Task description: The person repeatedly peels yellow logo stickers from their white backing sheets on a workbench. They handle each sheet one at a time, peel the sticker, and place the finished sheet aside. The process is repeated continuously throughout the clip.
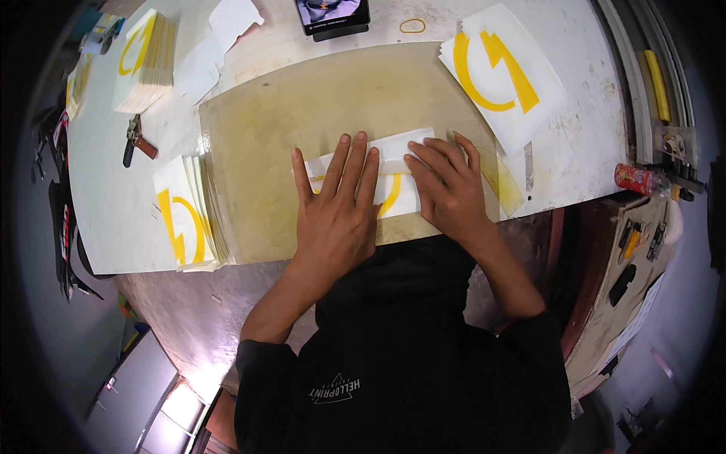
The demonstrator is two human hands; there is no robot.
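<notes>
Resting on the left part of the folded white sheet [393,155], my left grip [337,216] is spread apart; my right grip [454,195] touches its right end, though I cannot tell whether it pinches. The sheet lies on the yellowish mat [257,151] atop the worktop [113,204].

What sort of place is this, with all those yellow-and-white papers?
Probably a small printing or craft workshop. It has a big white worktable, a see-through yellowish mat, and a thick stack of white sheets with yellow shapes.
</notes>
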